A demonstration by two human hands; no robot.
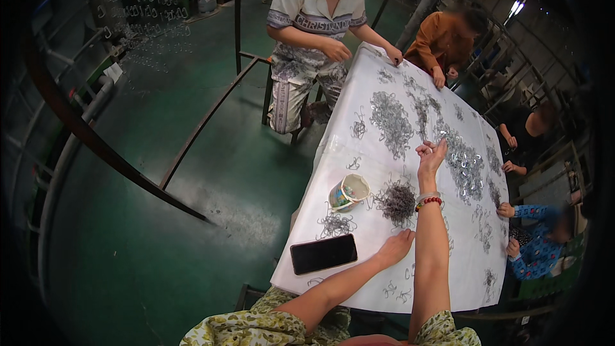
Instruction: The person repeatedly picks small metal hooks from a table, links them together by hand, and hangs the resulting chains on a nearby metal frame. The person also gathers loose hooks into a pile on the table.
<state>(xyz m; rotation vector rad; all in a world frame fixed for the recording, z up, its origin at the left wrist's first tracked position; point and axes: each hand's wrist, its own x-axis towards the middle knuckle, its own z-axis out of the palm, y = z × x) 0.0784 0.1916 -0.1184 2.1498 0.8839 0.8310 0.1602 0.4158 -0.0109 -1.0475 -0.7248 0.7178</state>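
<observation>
And here's the right hand [432,157], stretched far out over the worktop [375,291], fingers loosely curled beside a broad spread of bright bent wires [466,170]; I can't tell whether a piece is in it. The left hand [396,250] sits low and close, fingertips down, its grip hidden at this angle. Just beyond it lies the dark tangle of bent wires [395,204], and that looks like the tricky one! Best play, I'd judge: tease a single piece from the tangle's edge, turning it free rather than yanking, since hooked ends could drag neighbours along. Keep that right forearm high so the bracelets [428,203] don't snag, and mind the bucket [339,200] left of the tangle.
</observation>
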